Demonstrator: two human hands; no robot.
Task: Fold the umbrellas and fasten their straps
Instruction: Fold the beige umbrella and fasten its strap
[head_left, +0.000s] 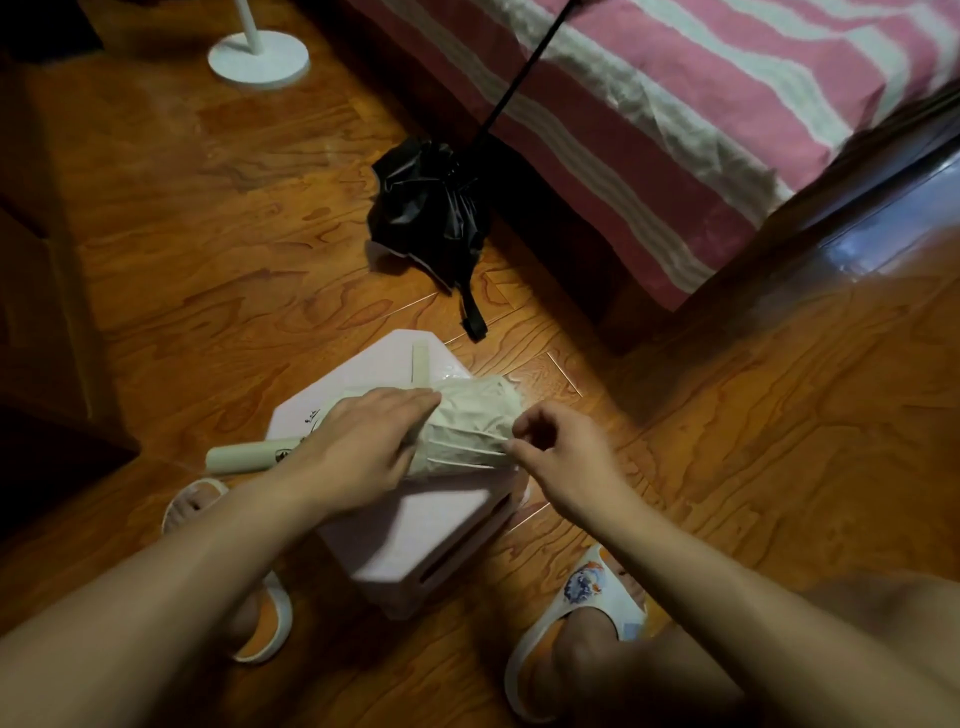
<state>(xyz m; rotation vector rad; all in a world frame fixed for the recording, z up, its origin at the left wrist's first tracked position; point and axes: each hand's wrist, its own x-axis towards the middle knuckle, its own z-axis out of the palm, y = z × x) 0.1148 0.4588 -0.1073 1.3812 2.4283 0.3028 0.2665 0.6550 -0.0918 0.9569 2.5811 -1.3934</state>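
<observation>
Slippered feet (582, 613) nearest, astride a pink stool (415, 535). Across its top, pale green folding umbrella (470, 426), long axis left-right, handle (249, 457) leftward. Left hand (363, 441) clamped over the canopy; right hand (556, 452) pinching a fold at the tip end. Beyond, unfastened black umbrella (431, 208) against the bed (727, 104); open floor between.

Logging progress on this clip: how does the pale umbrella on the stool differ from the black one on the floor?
The pale umbrella lies across the pink stool, canopy gathered into a roll; the black umbrella sits on the wooden floor with its canopy loose and crumpled. Both hands work the pale one: the left hand holds it, the right hand pinches its fabric; the black one is untouched. The black one's shaft is extended. Neither looks strapped.
</observation>
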